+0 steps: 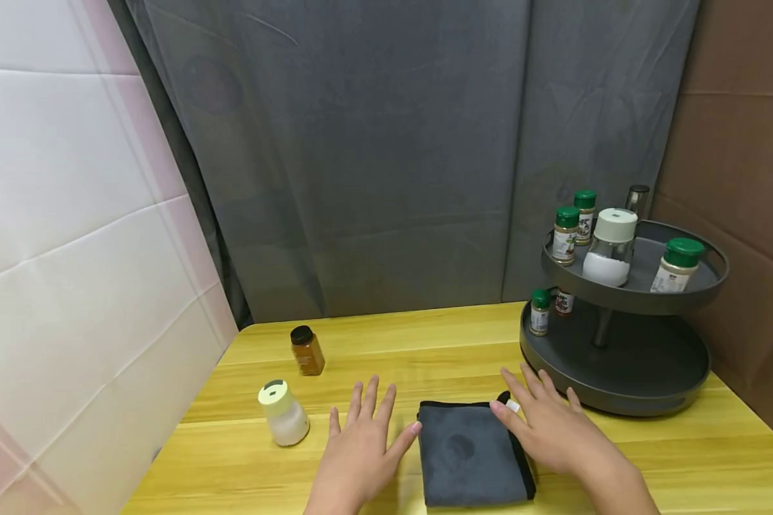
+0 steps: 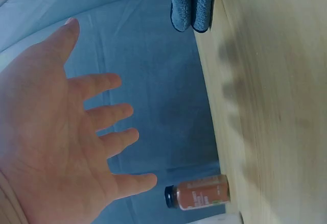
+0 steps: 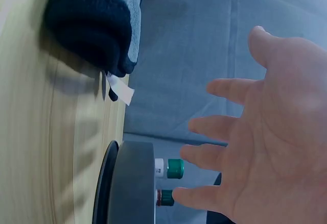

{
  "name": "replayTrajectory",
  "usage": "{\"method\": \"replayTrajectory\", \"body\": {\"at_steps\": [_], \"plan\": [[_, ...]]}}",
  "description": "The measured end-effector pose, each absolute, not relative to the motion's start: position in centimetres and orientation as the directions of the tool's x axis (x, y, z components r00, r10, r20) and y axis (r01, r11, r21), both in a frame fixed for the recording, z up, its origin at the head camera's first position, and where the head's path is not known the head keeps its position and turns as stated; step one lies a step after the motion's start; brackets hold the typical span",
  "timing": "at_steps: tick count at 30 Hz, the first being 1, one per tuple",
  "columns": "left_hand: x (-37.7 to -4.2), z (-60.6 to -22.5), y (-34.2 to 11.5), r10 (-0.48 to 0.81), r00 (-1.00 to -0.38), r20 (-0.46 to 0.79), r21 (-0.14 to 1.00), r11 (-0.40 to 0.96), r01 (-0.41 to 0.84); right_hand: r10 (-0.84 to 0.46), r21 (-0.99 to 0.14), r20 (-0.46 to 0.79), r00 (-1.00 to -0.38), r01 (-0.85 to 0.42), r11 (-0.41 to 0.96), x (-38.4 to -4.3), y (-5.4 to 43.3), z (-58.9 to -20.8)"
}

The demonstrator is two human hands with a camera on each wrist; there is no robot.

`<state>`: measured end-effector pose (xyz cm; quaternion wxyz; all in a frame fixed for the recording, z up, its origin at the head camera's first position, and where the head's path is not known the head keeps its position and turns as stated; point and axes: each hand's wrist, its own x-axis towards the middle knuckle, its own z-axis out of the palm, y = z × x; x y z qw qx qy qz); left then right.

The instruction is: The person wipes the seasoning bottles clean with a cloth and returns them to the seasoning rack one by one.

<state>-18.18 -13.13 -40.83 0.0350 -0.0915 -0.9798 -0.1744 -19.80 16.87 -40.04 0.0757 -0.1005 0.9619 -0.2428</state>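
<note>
A folded dark grey cloth (image 1: 467,454) with black edging lies on the table between my two hands. My left hand (image 1: 359,450) hovers just left of it, fingers straight and spread, palm down. On the other side my right hand (image 1: 554,429) is likewise spread, its thumb overlapping the cloth's right edge in the head view. Both wrist views show bare palms held above the wood, with nothing in them. A white tag (image 3: 121,88) sticks out from the cloth's corner. Left of my left hand stand a white-capped jar (image 1: 285,415) and a black-capped brown spice bottle (image 1: 308,350).
At the right stands a two-tier dark turntable rack (image 1: 618,400). Its upper tier holds green-capped spice bottles (image 1: 565,236) and a large white-capped jar (image 1: 610,250); small bottles stand on the lower tier. A grey curtain (image 1: 361,157) hangs behind the wooden table (image 1: 206,450).
</note>
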Motion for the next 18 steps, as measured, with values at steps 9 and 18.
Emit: {"method": "replayTrajectory", "body": {"at_steps": [9,18], "plan": [[-18.0,-40.5,-13.2,0.165,-0.982,0.095,0.348,0.918,0.188,-0.256,-0.495,-0.097,-0.962,-0.177,0.851,-19.9,16.0,-39.9],[-18.2,-39.8,-13.3,0.162,-0.978,0.129,0.327,0.924,0.197,-0.269,-0.478,-0.082,-0.96,-0.199,0.855,-20.1,15.1,-39.7]]}}
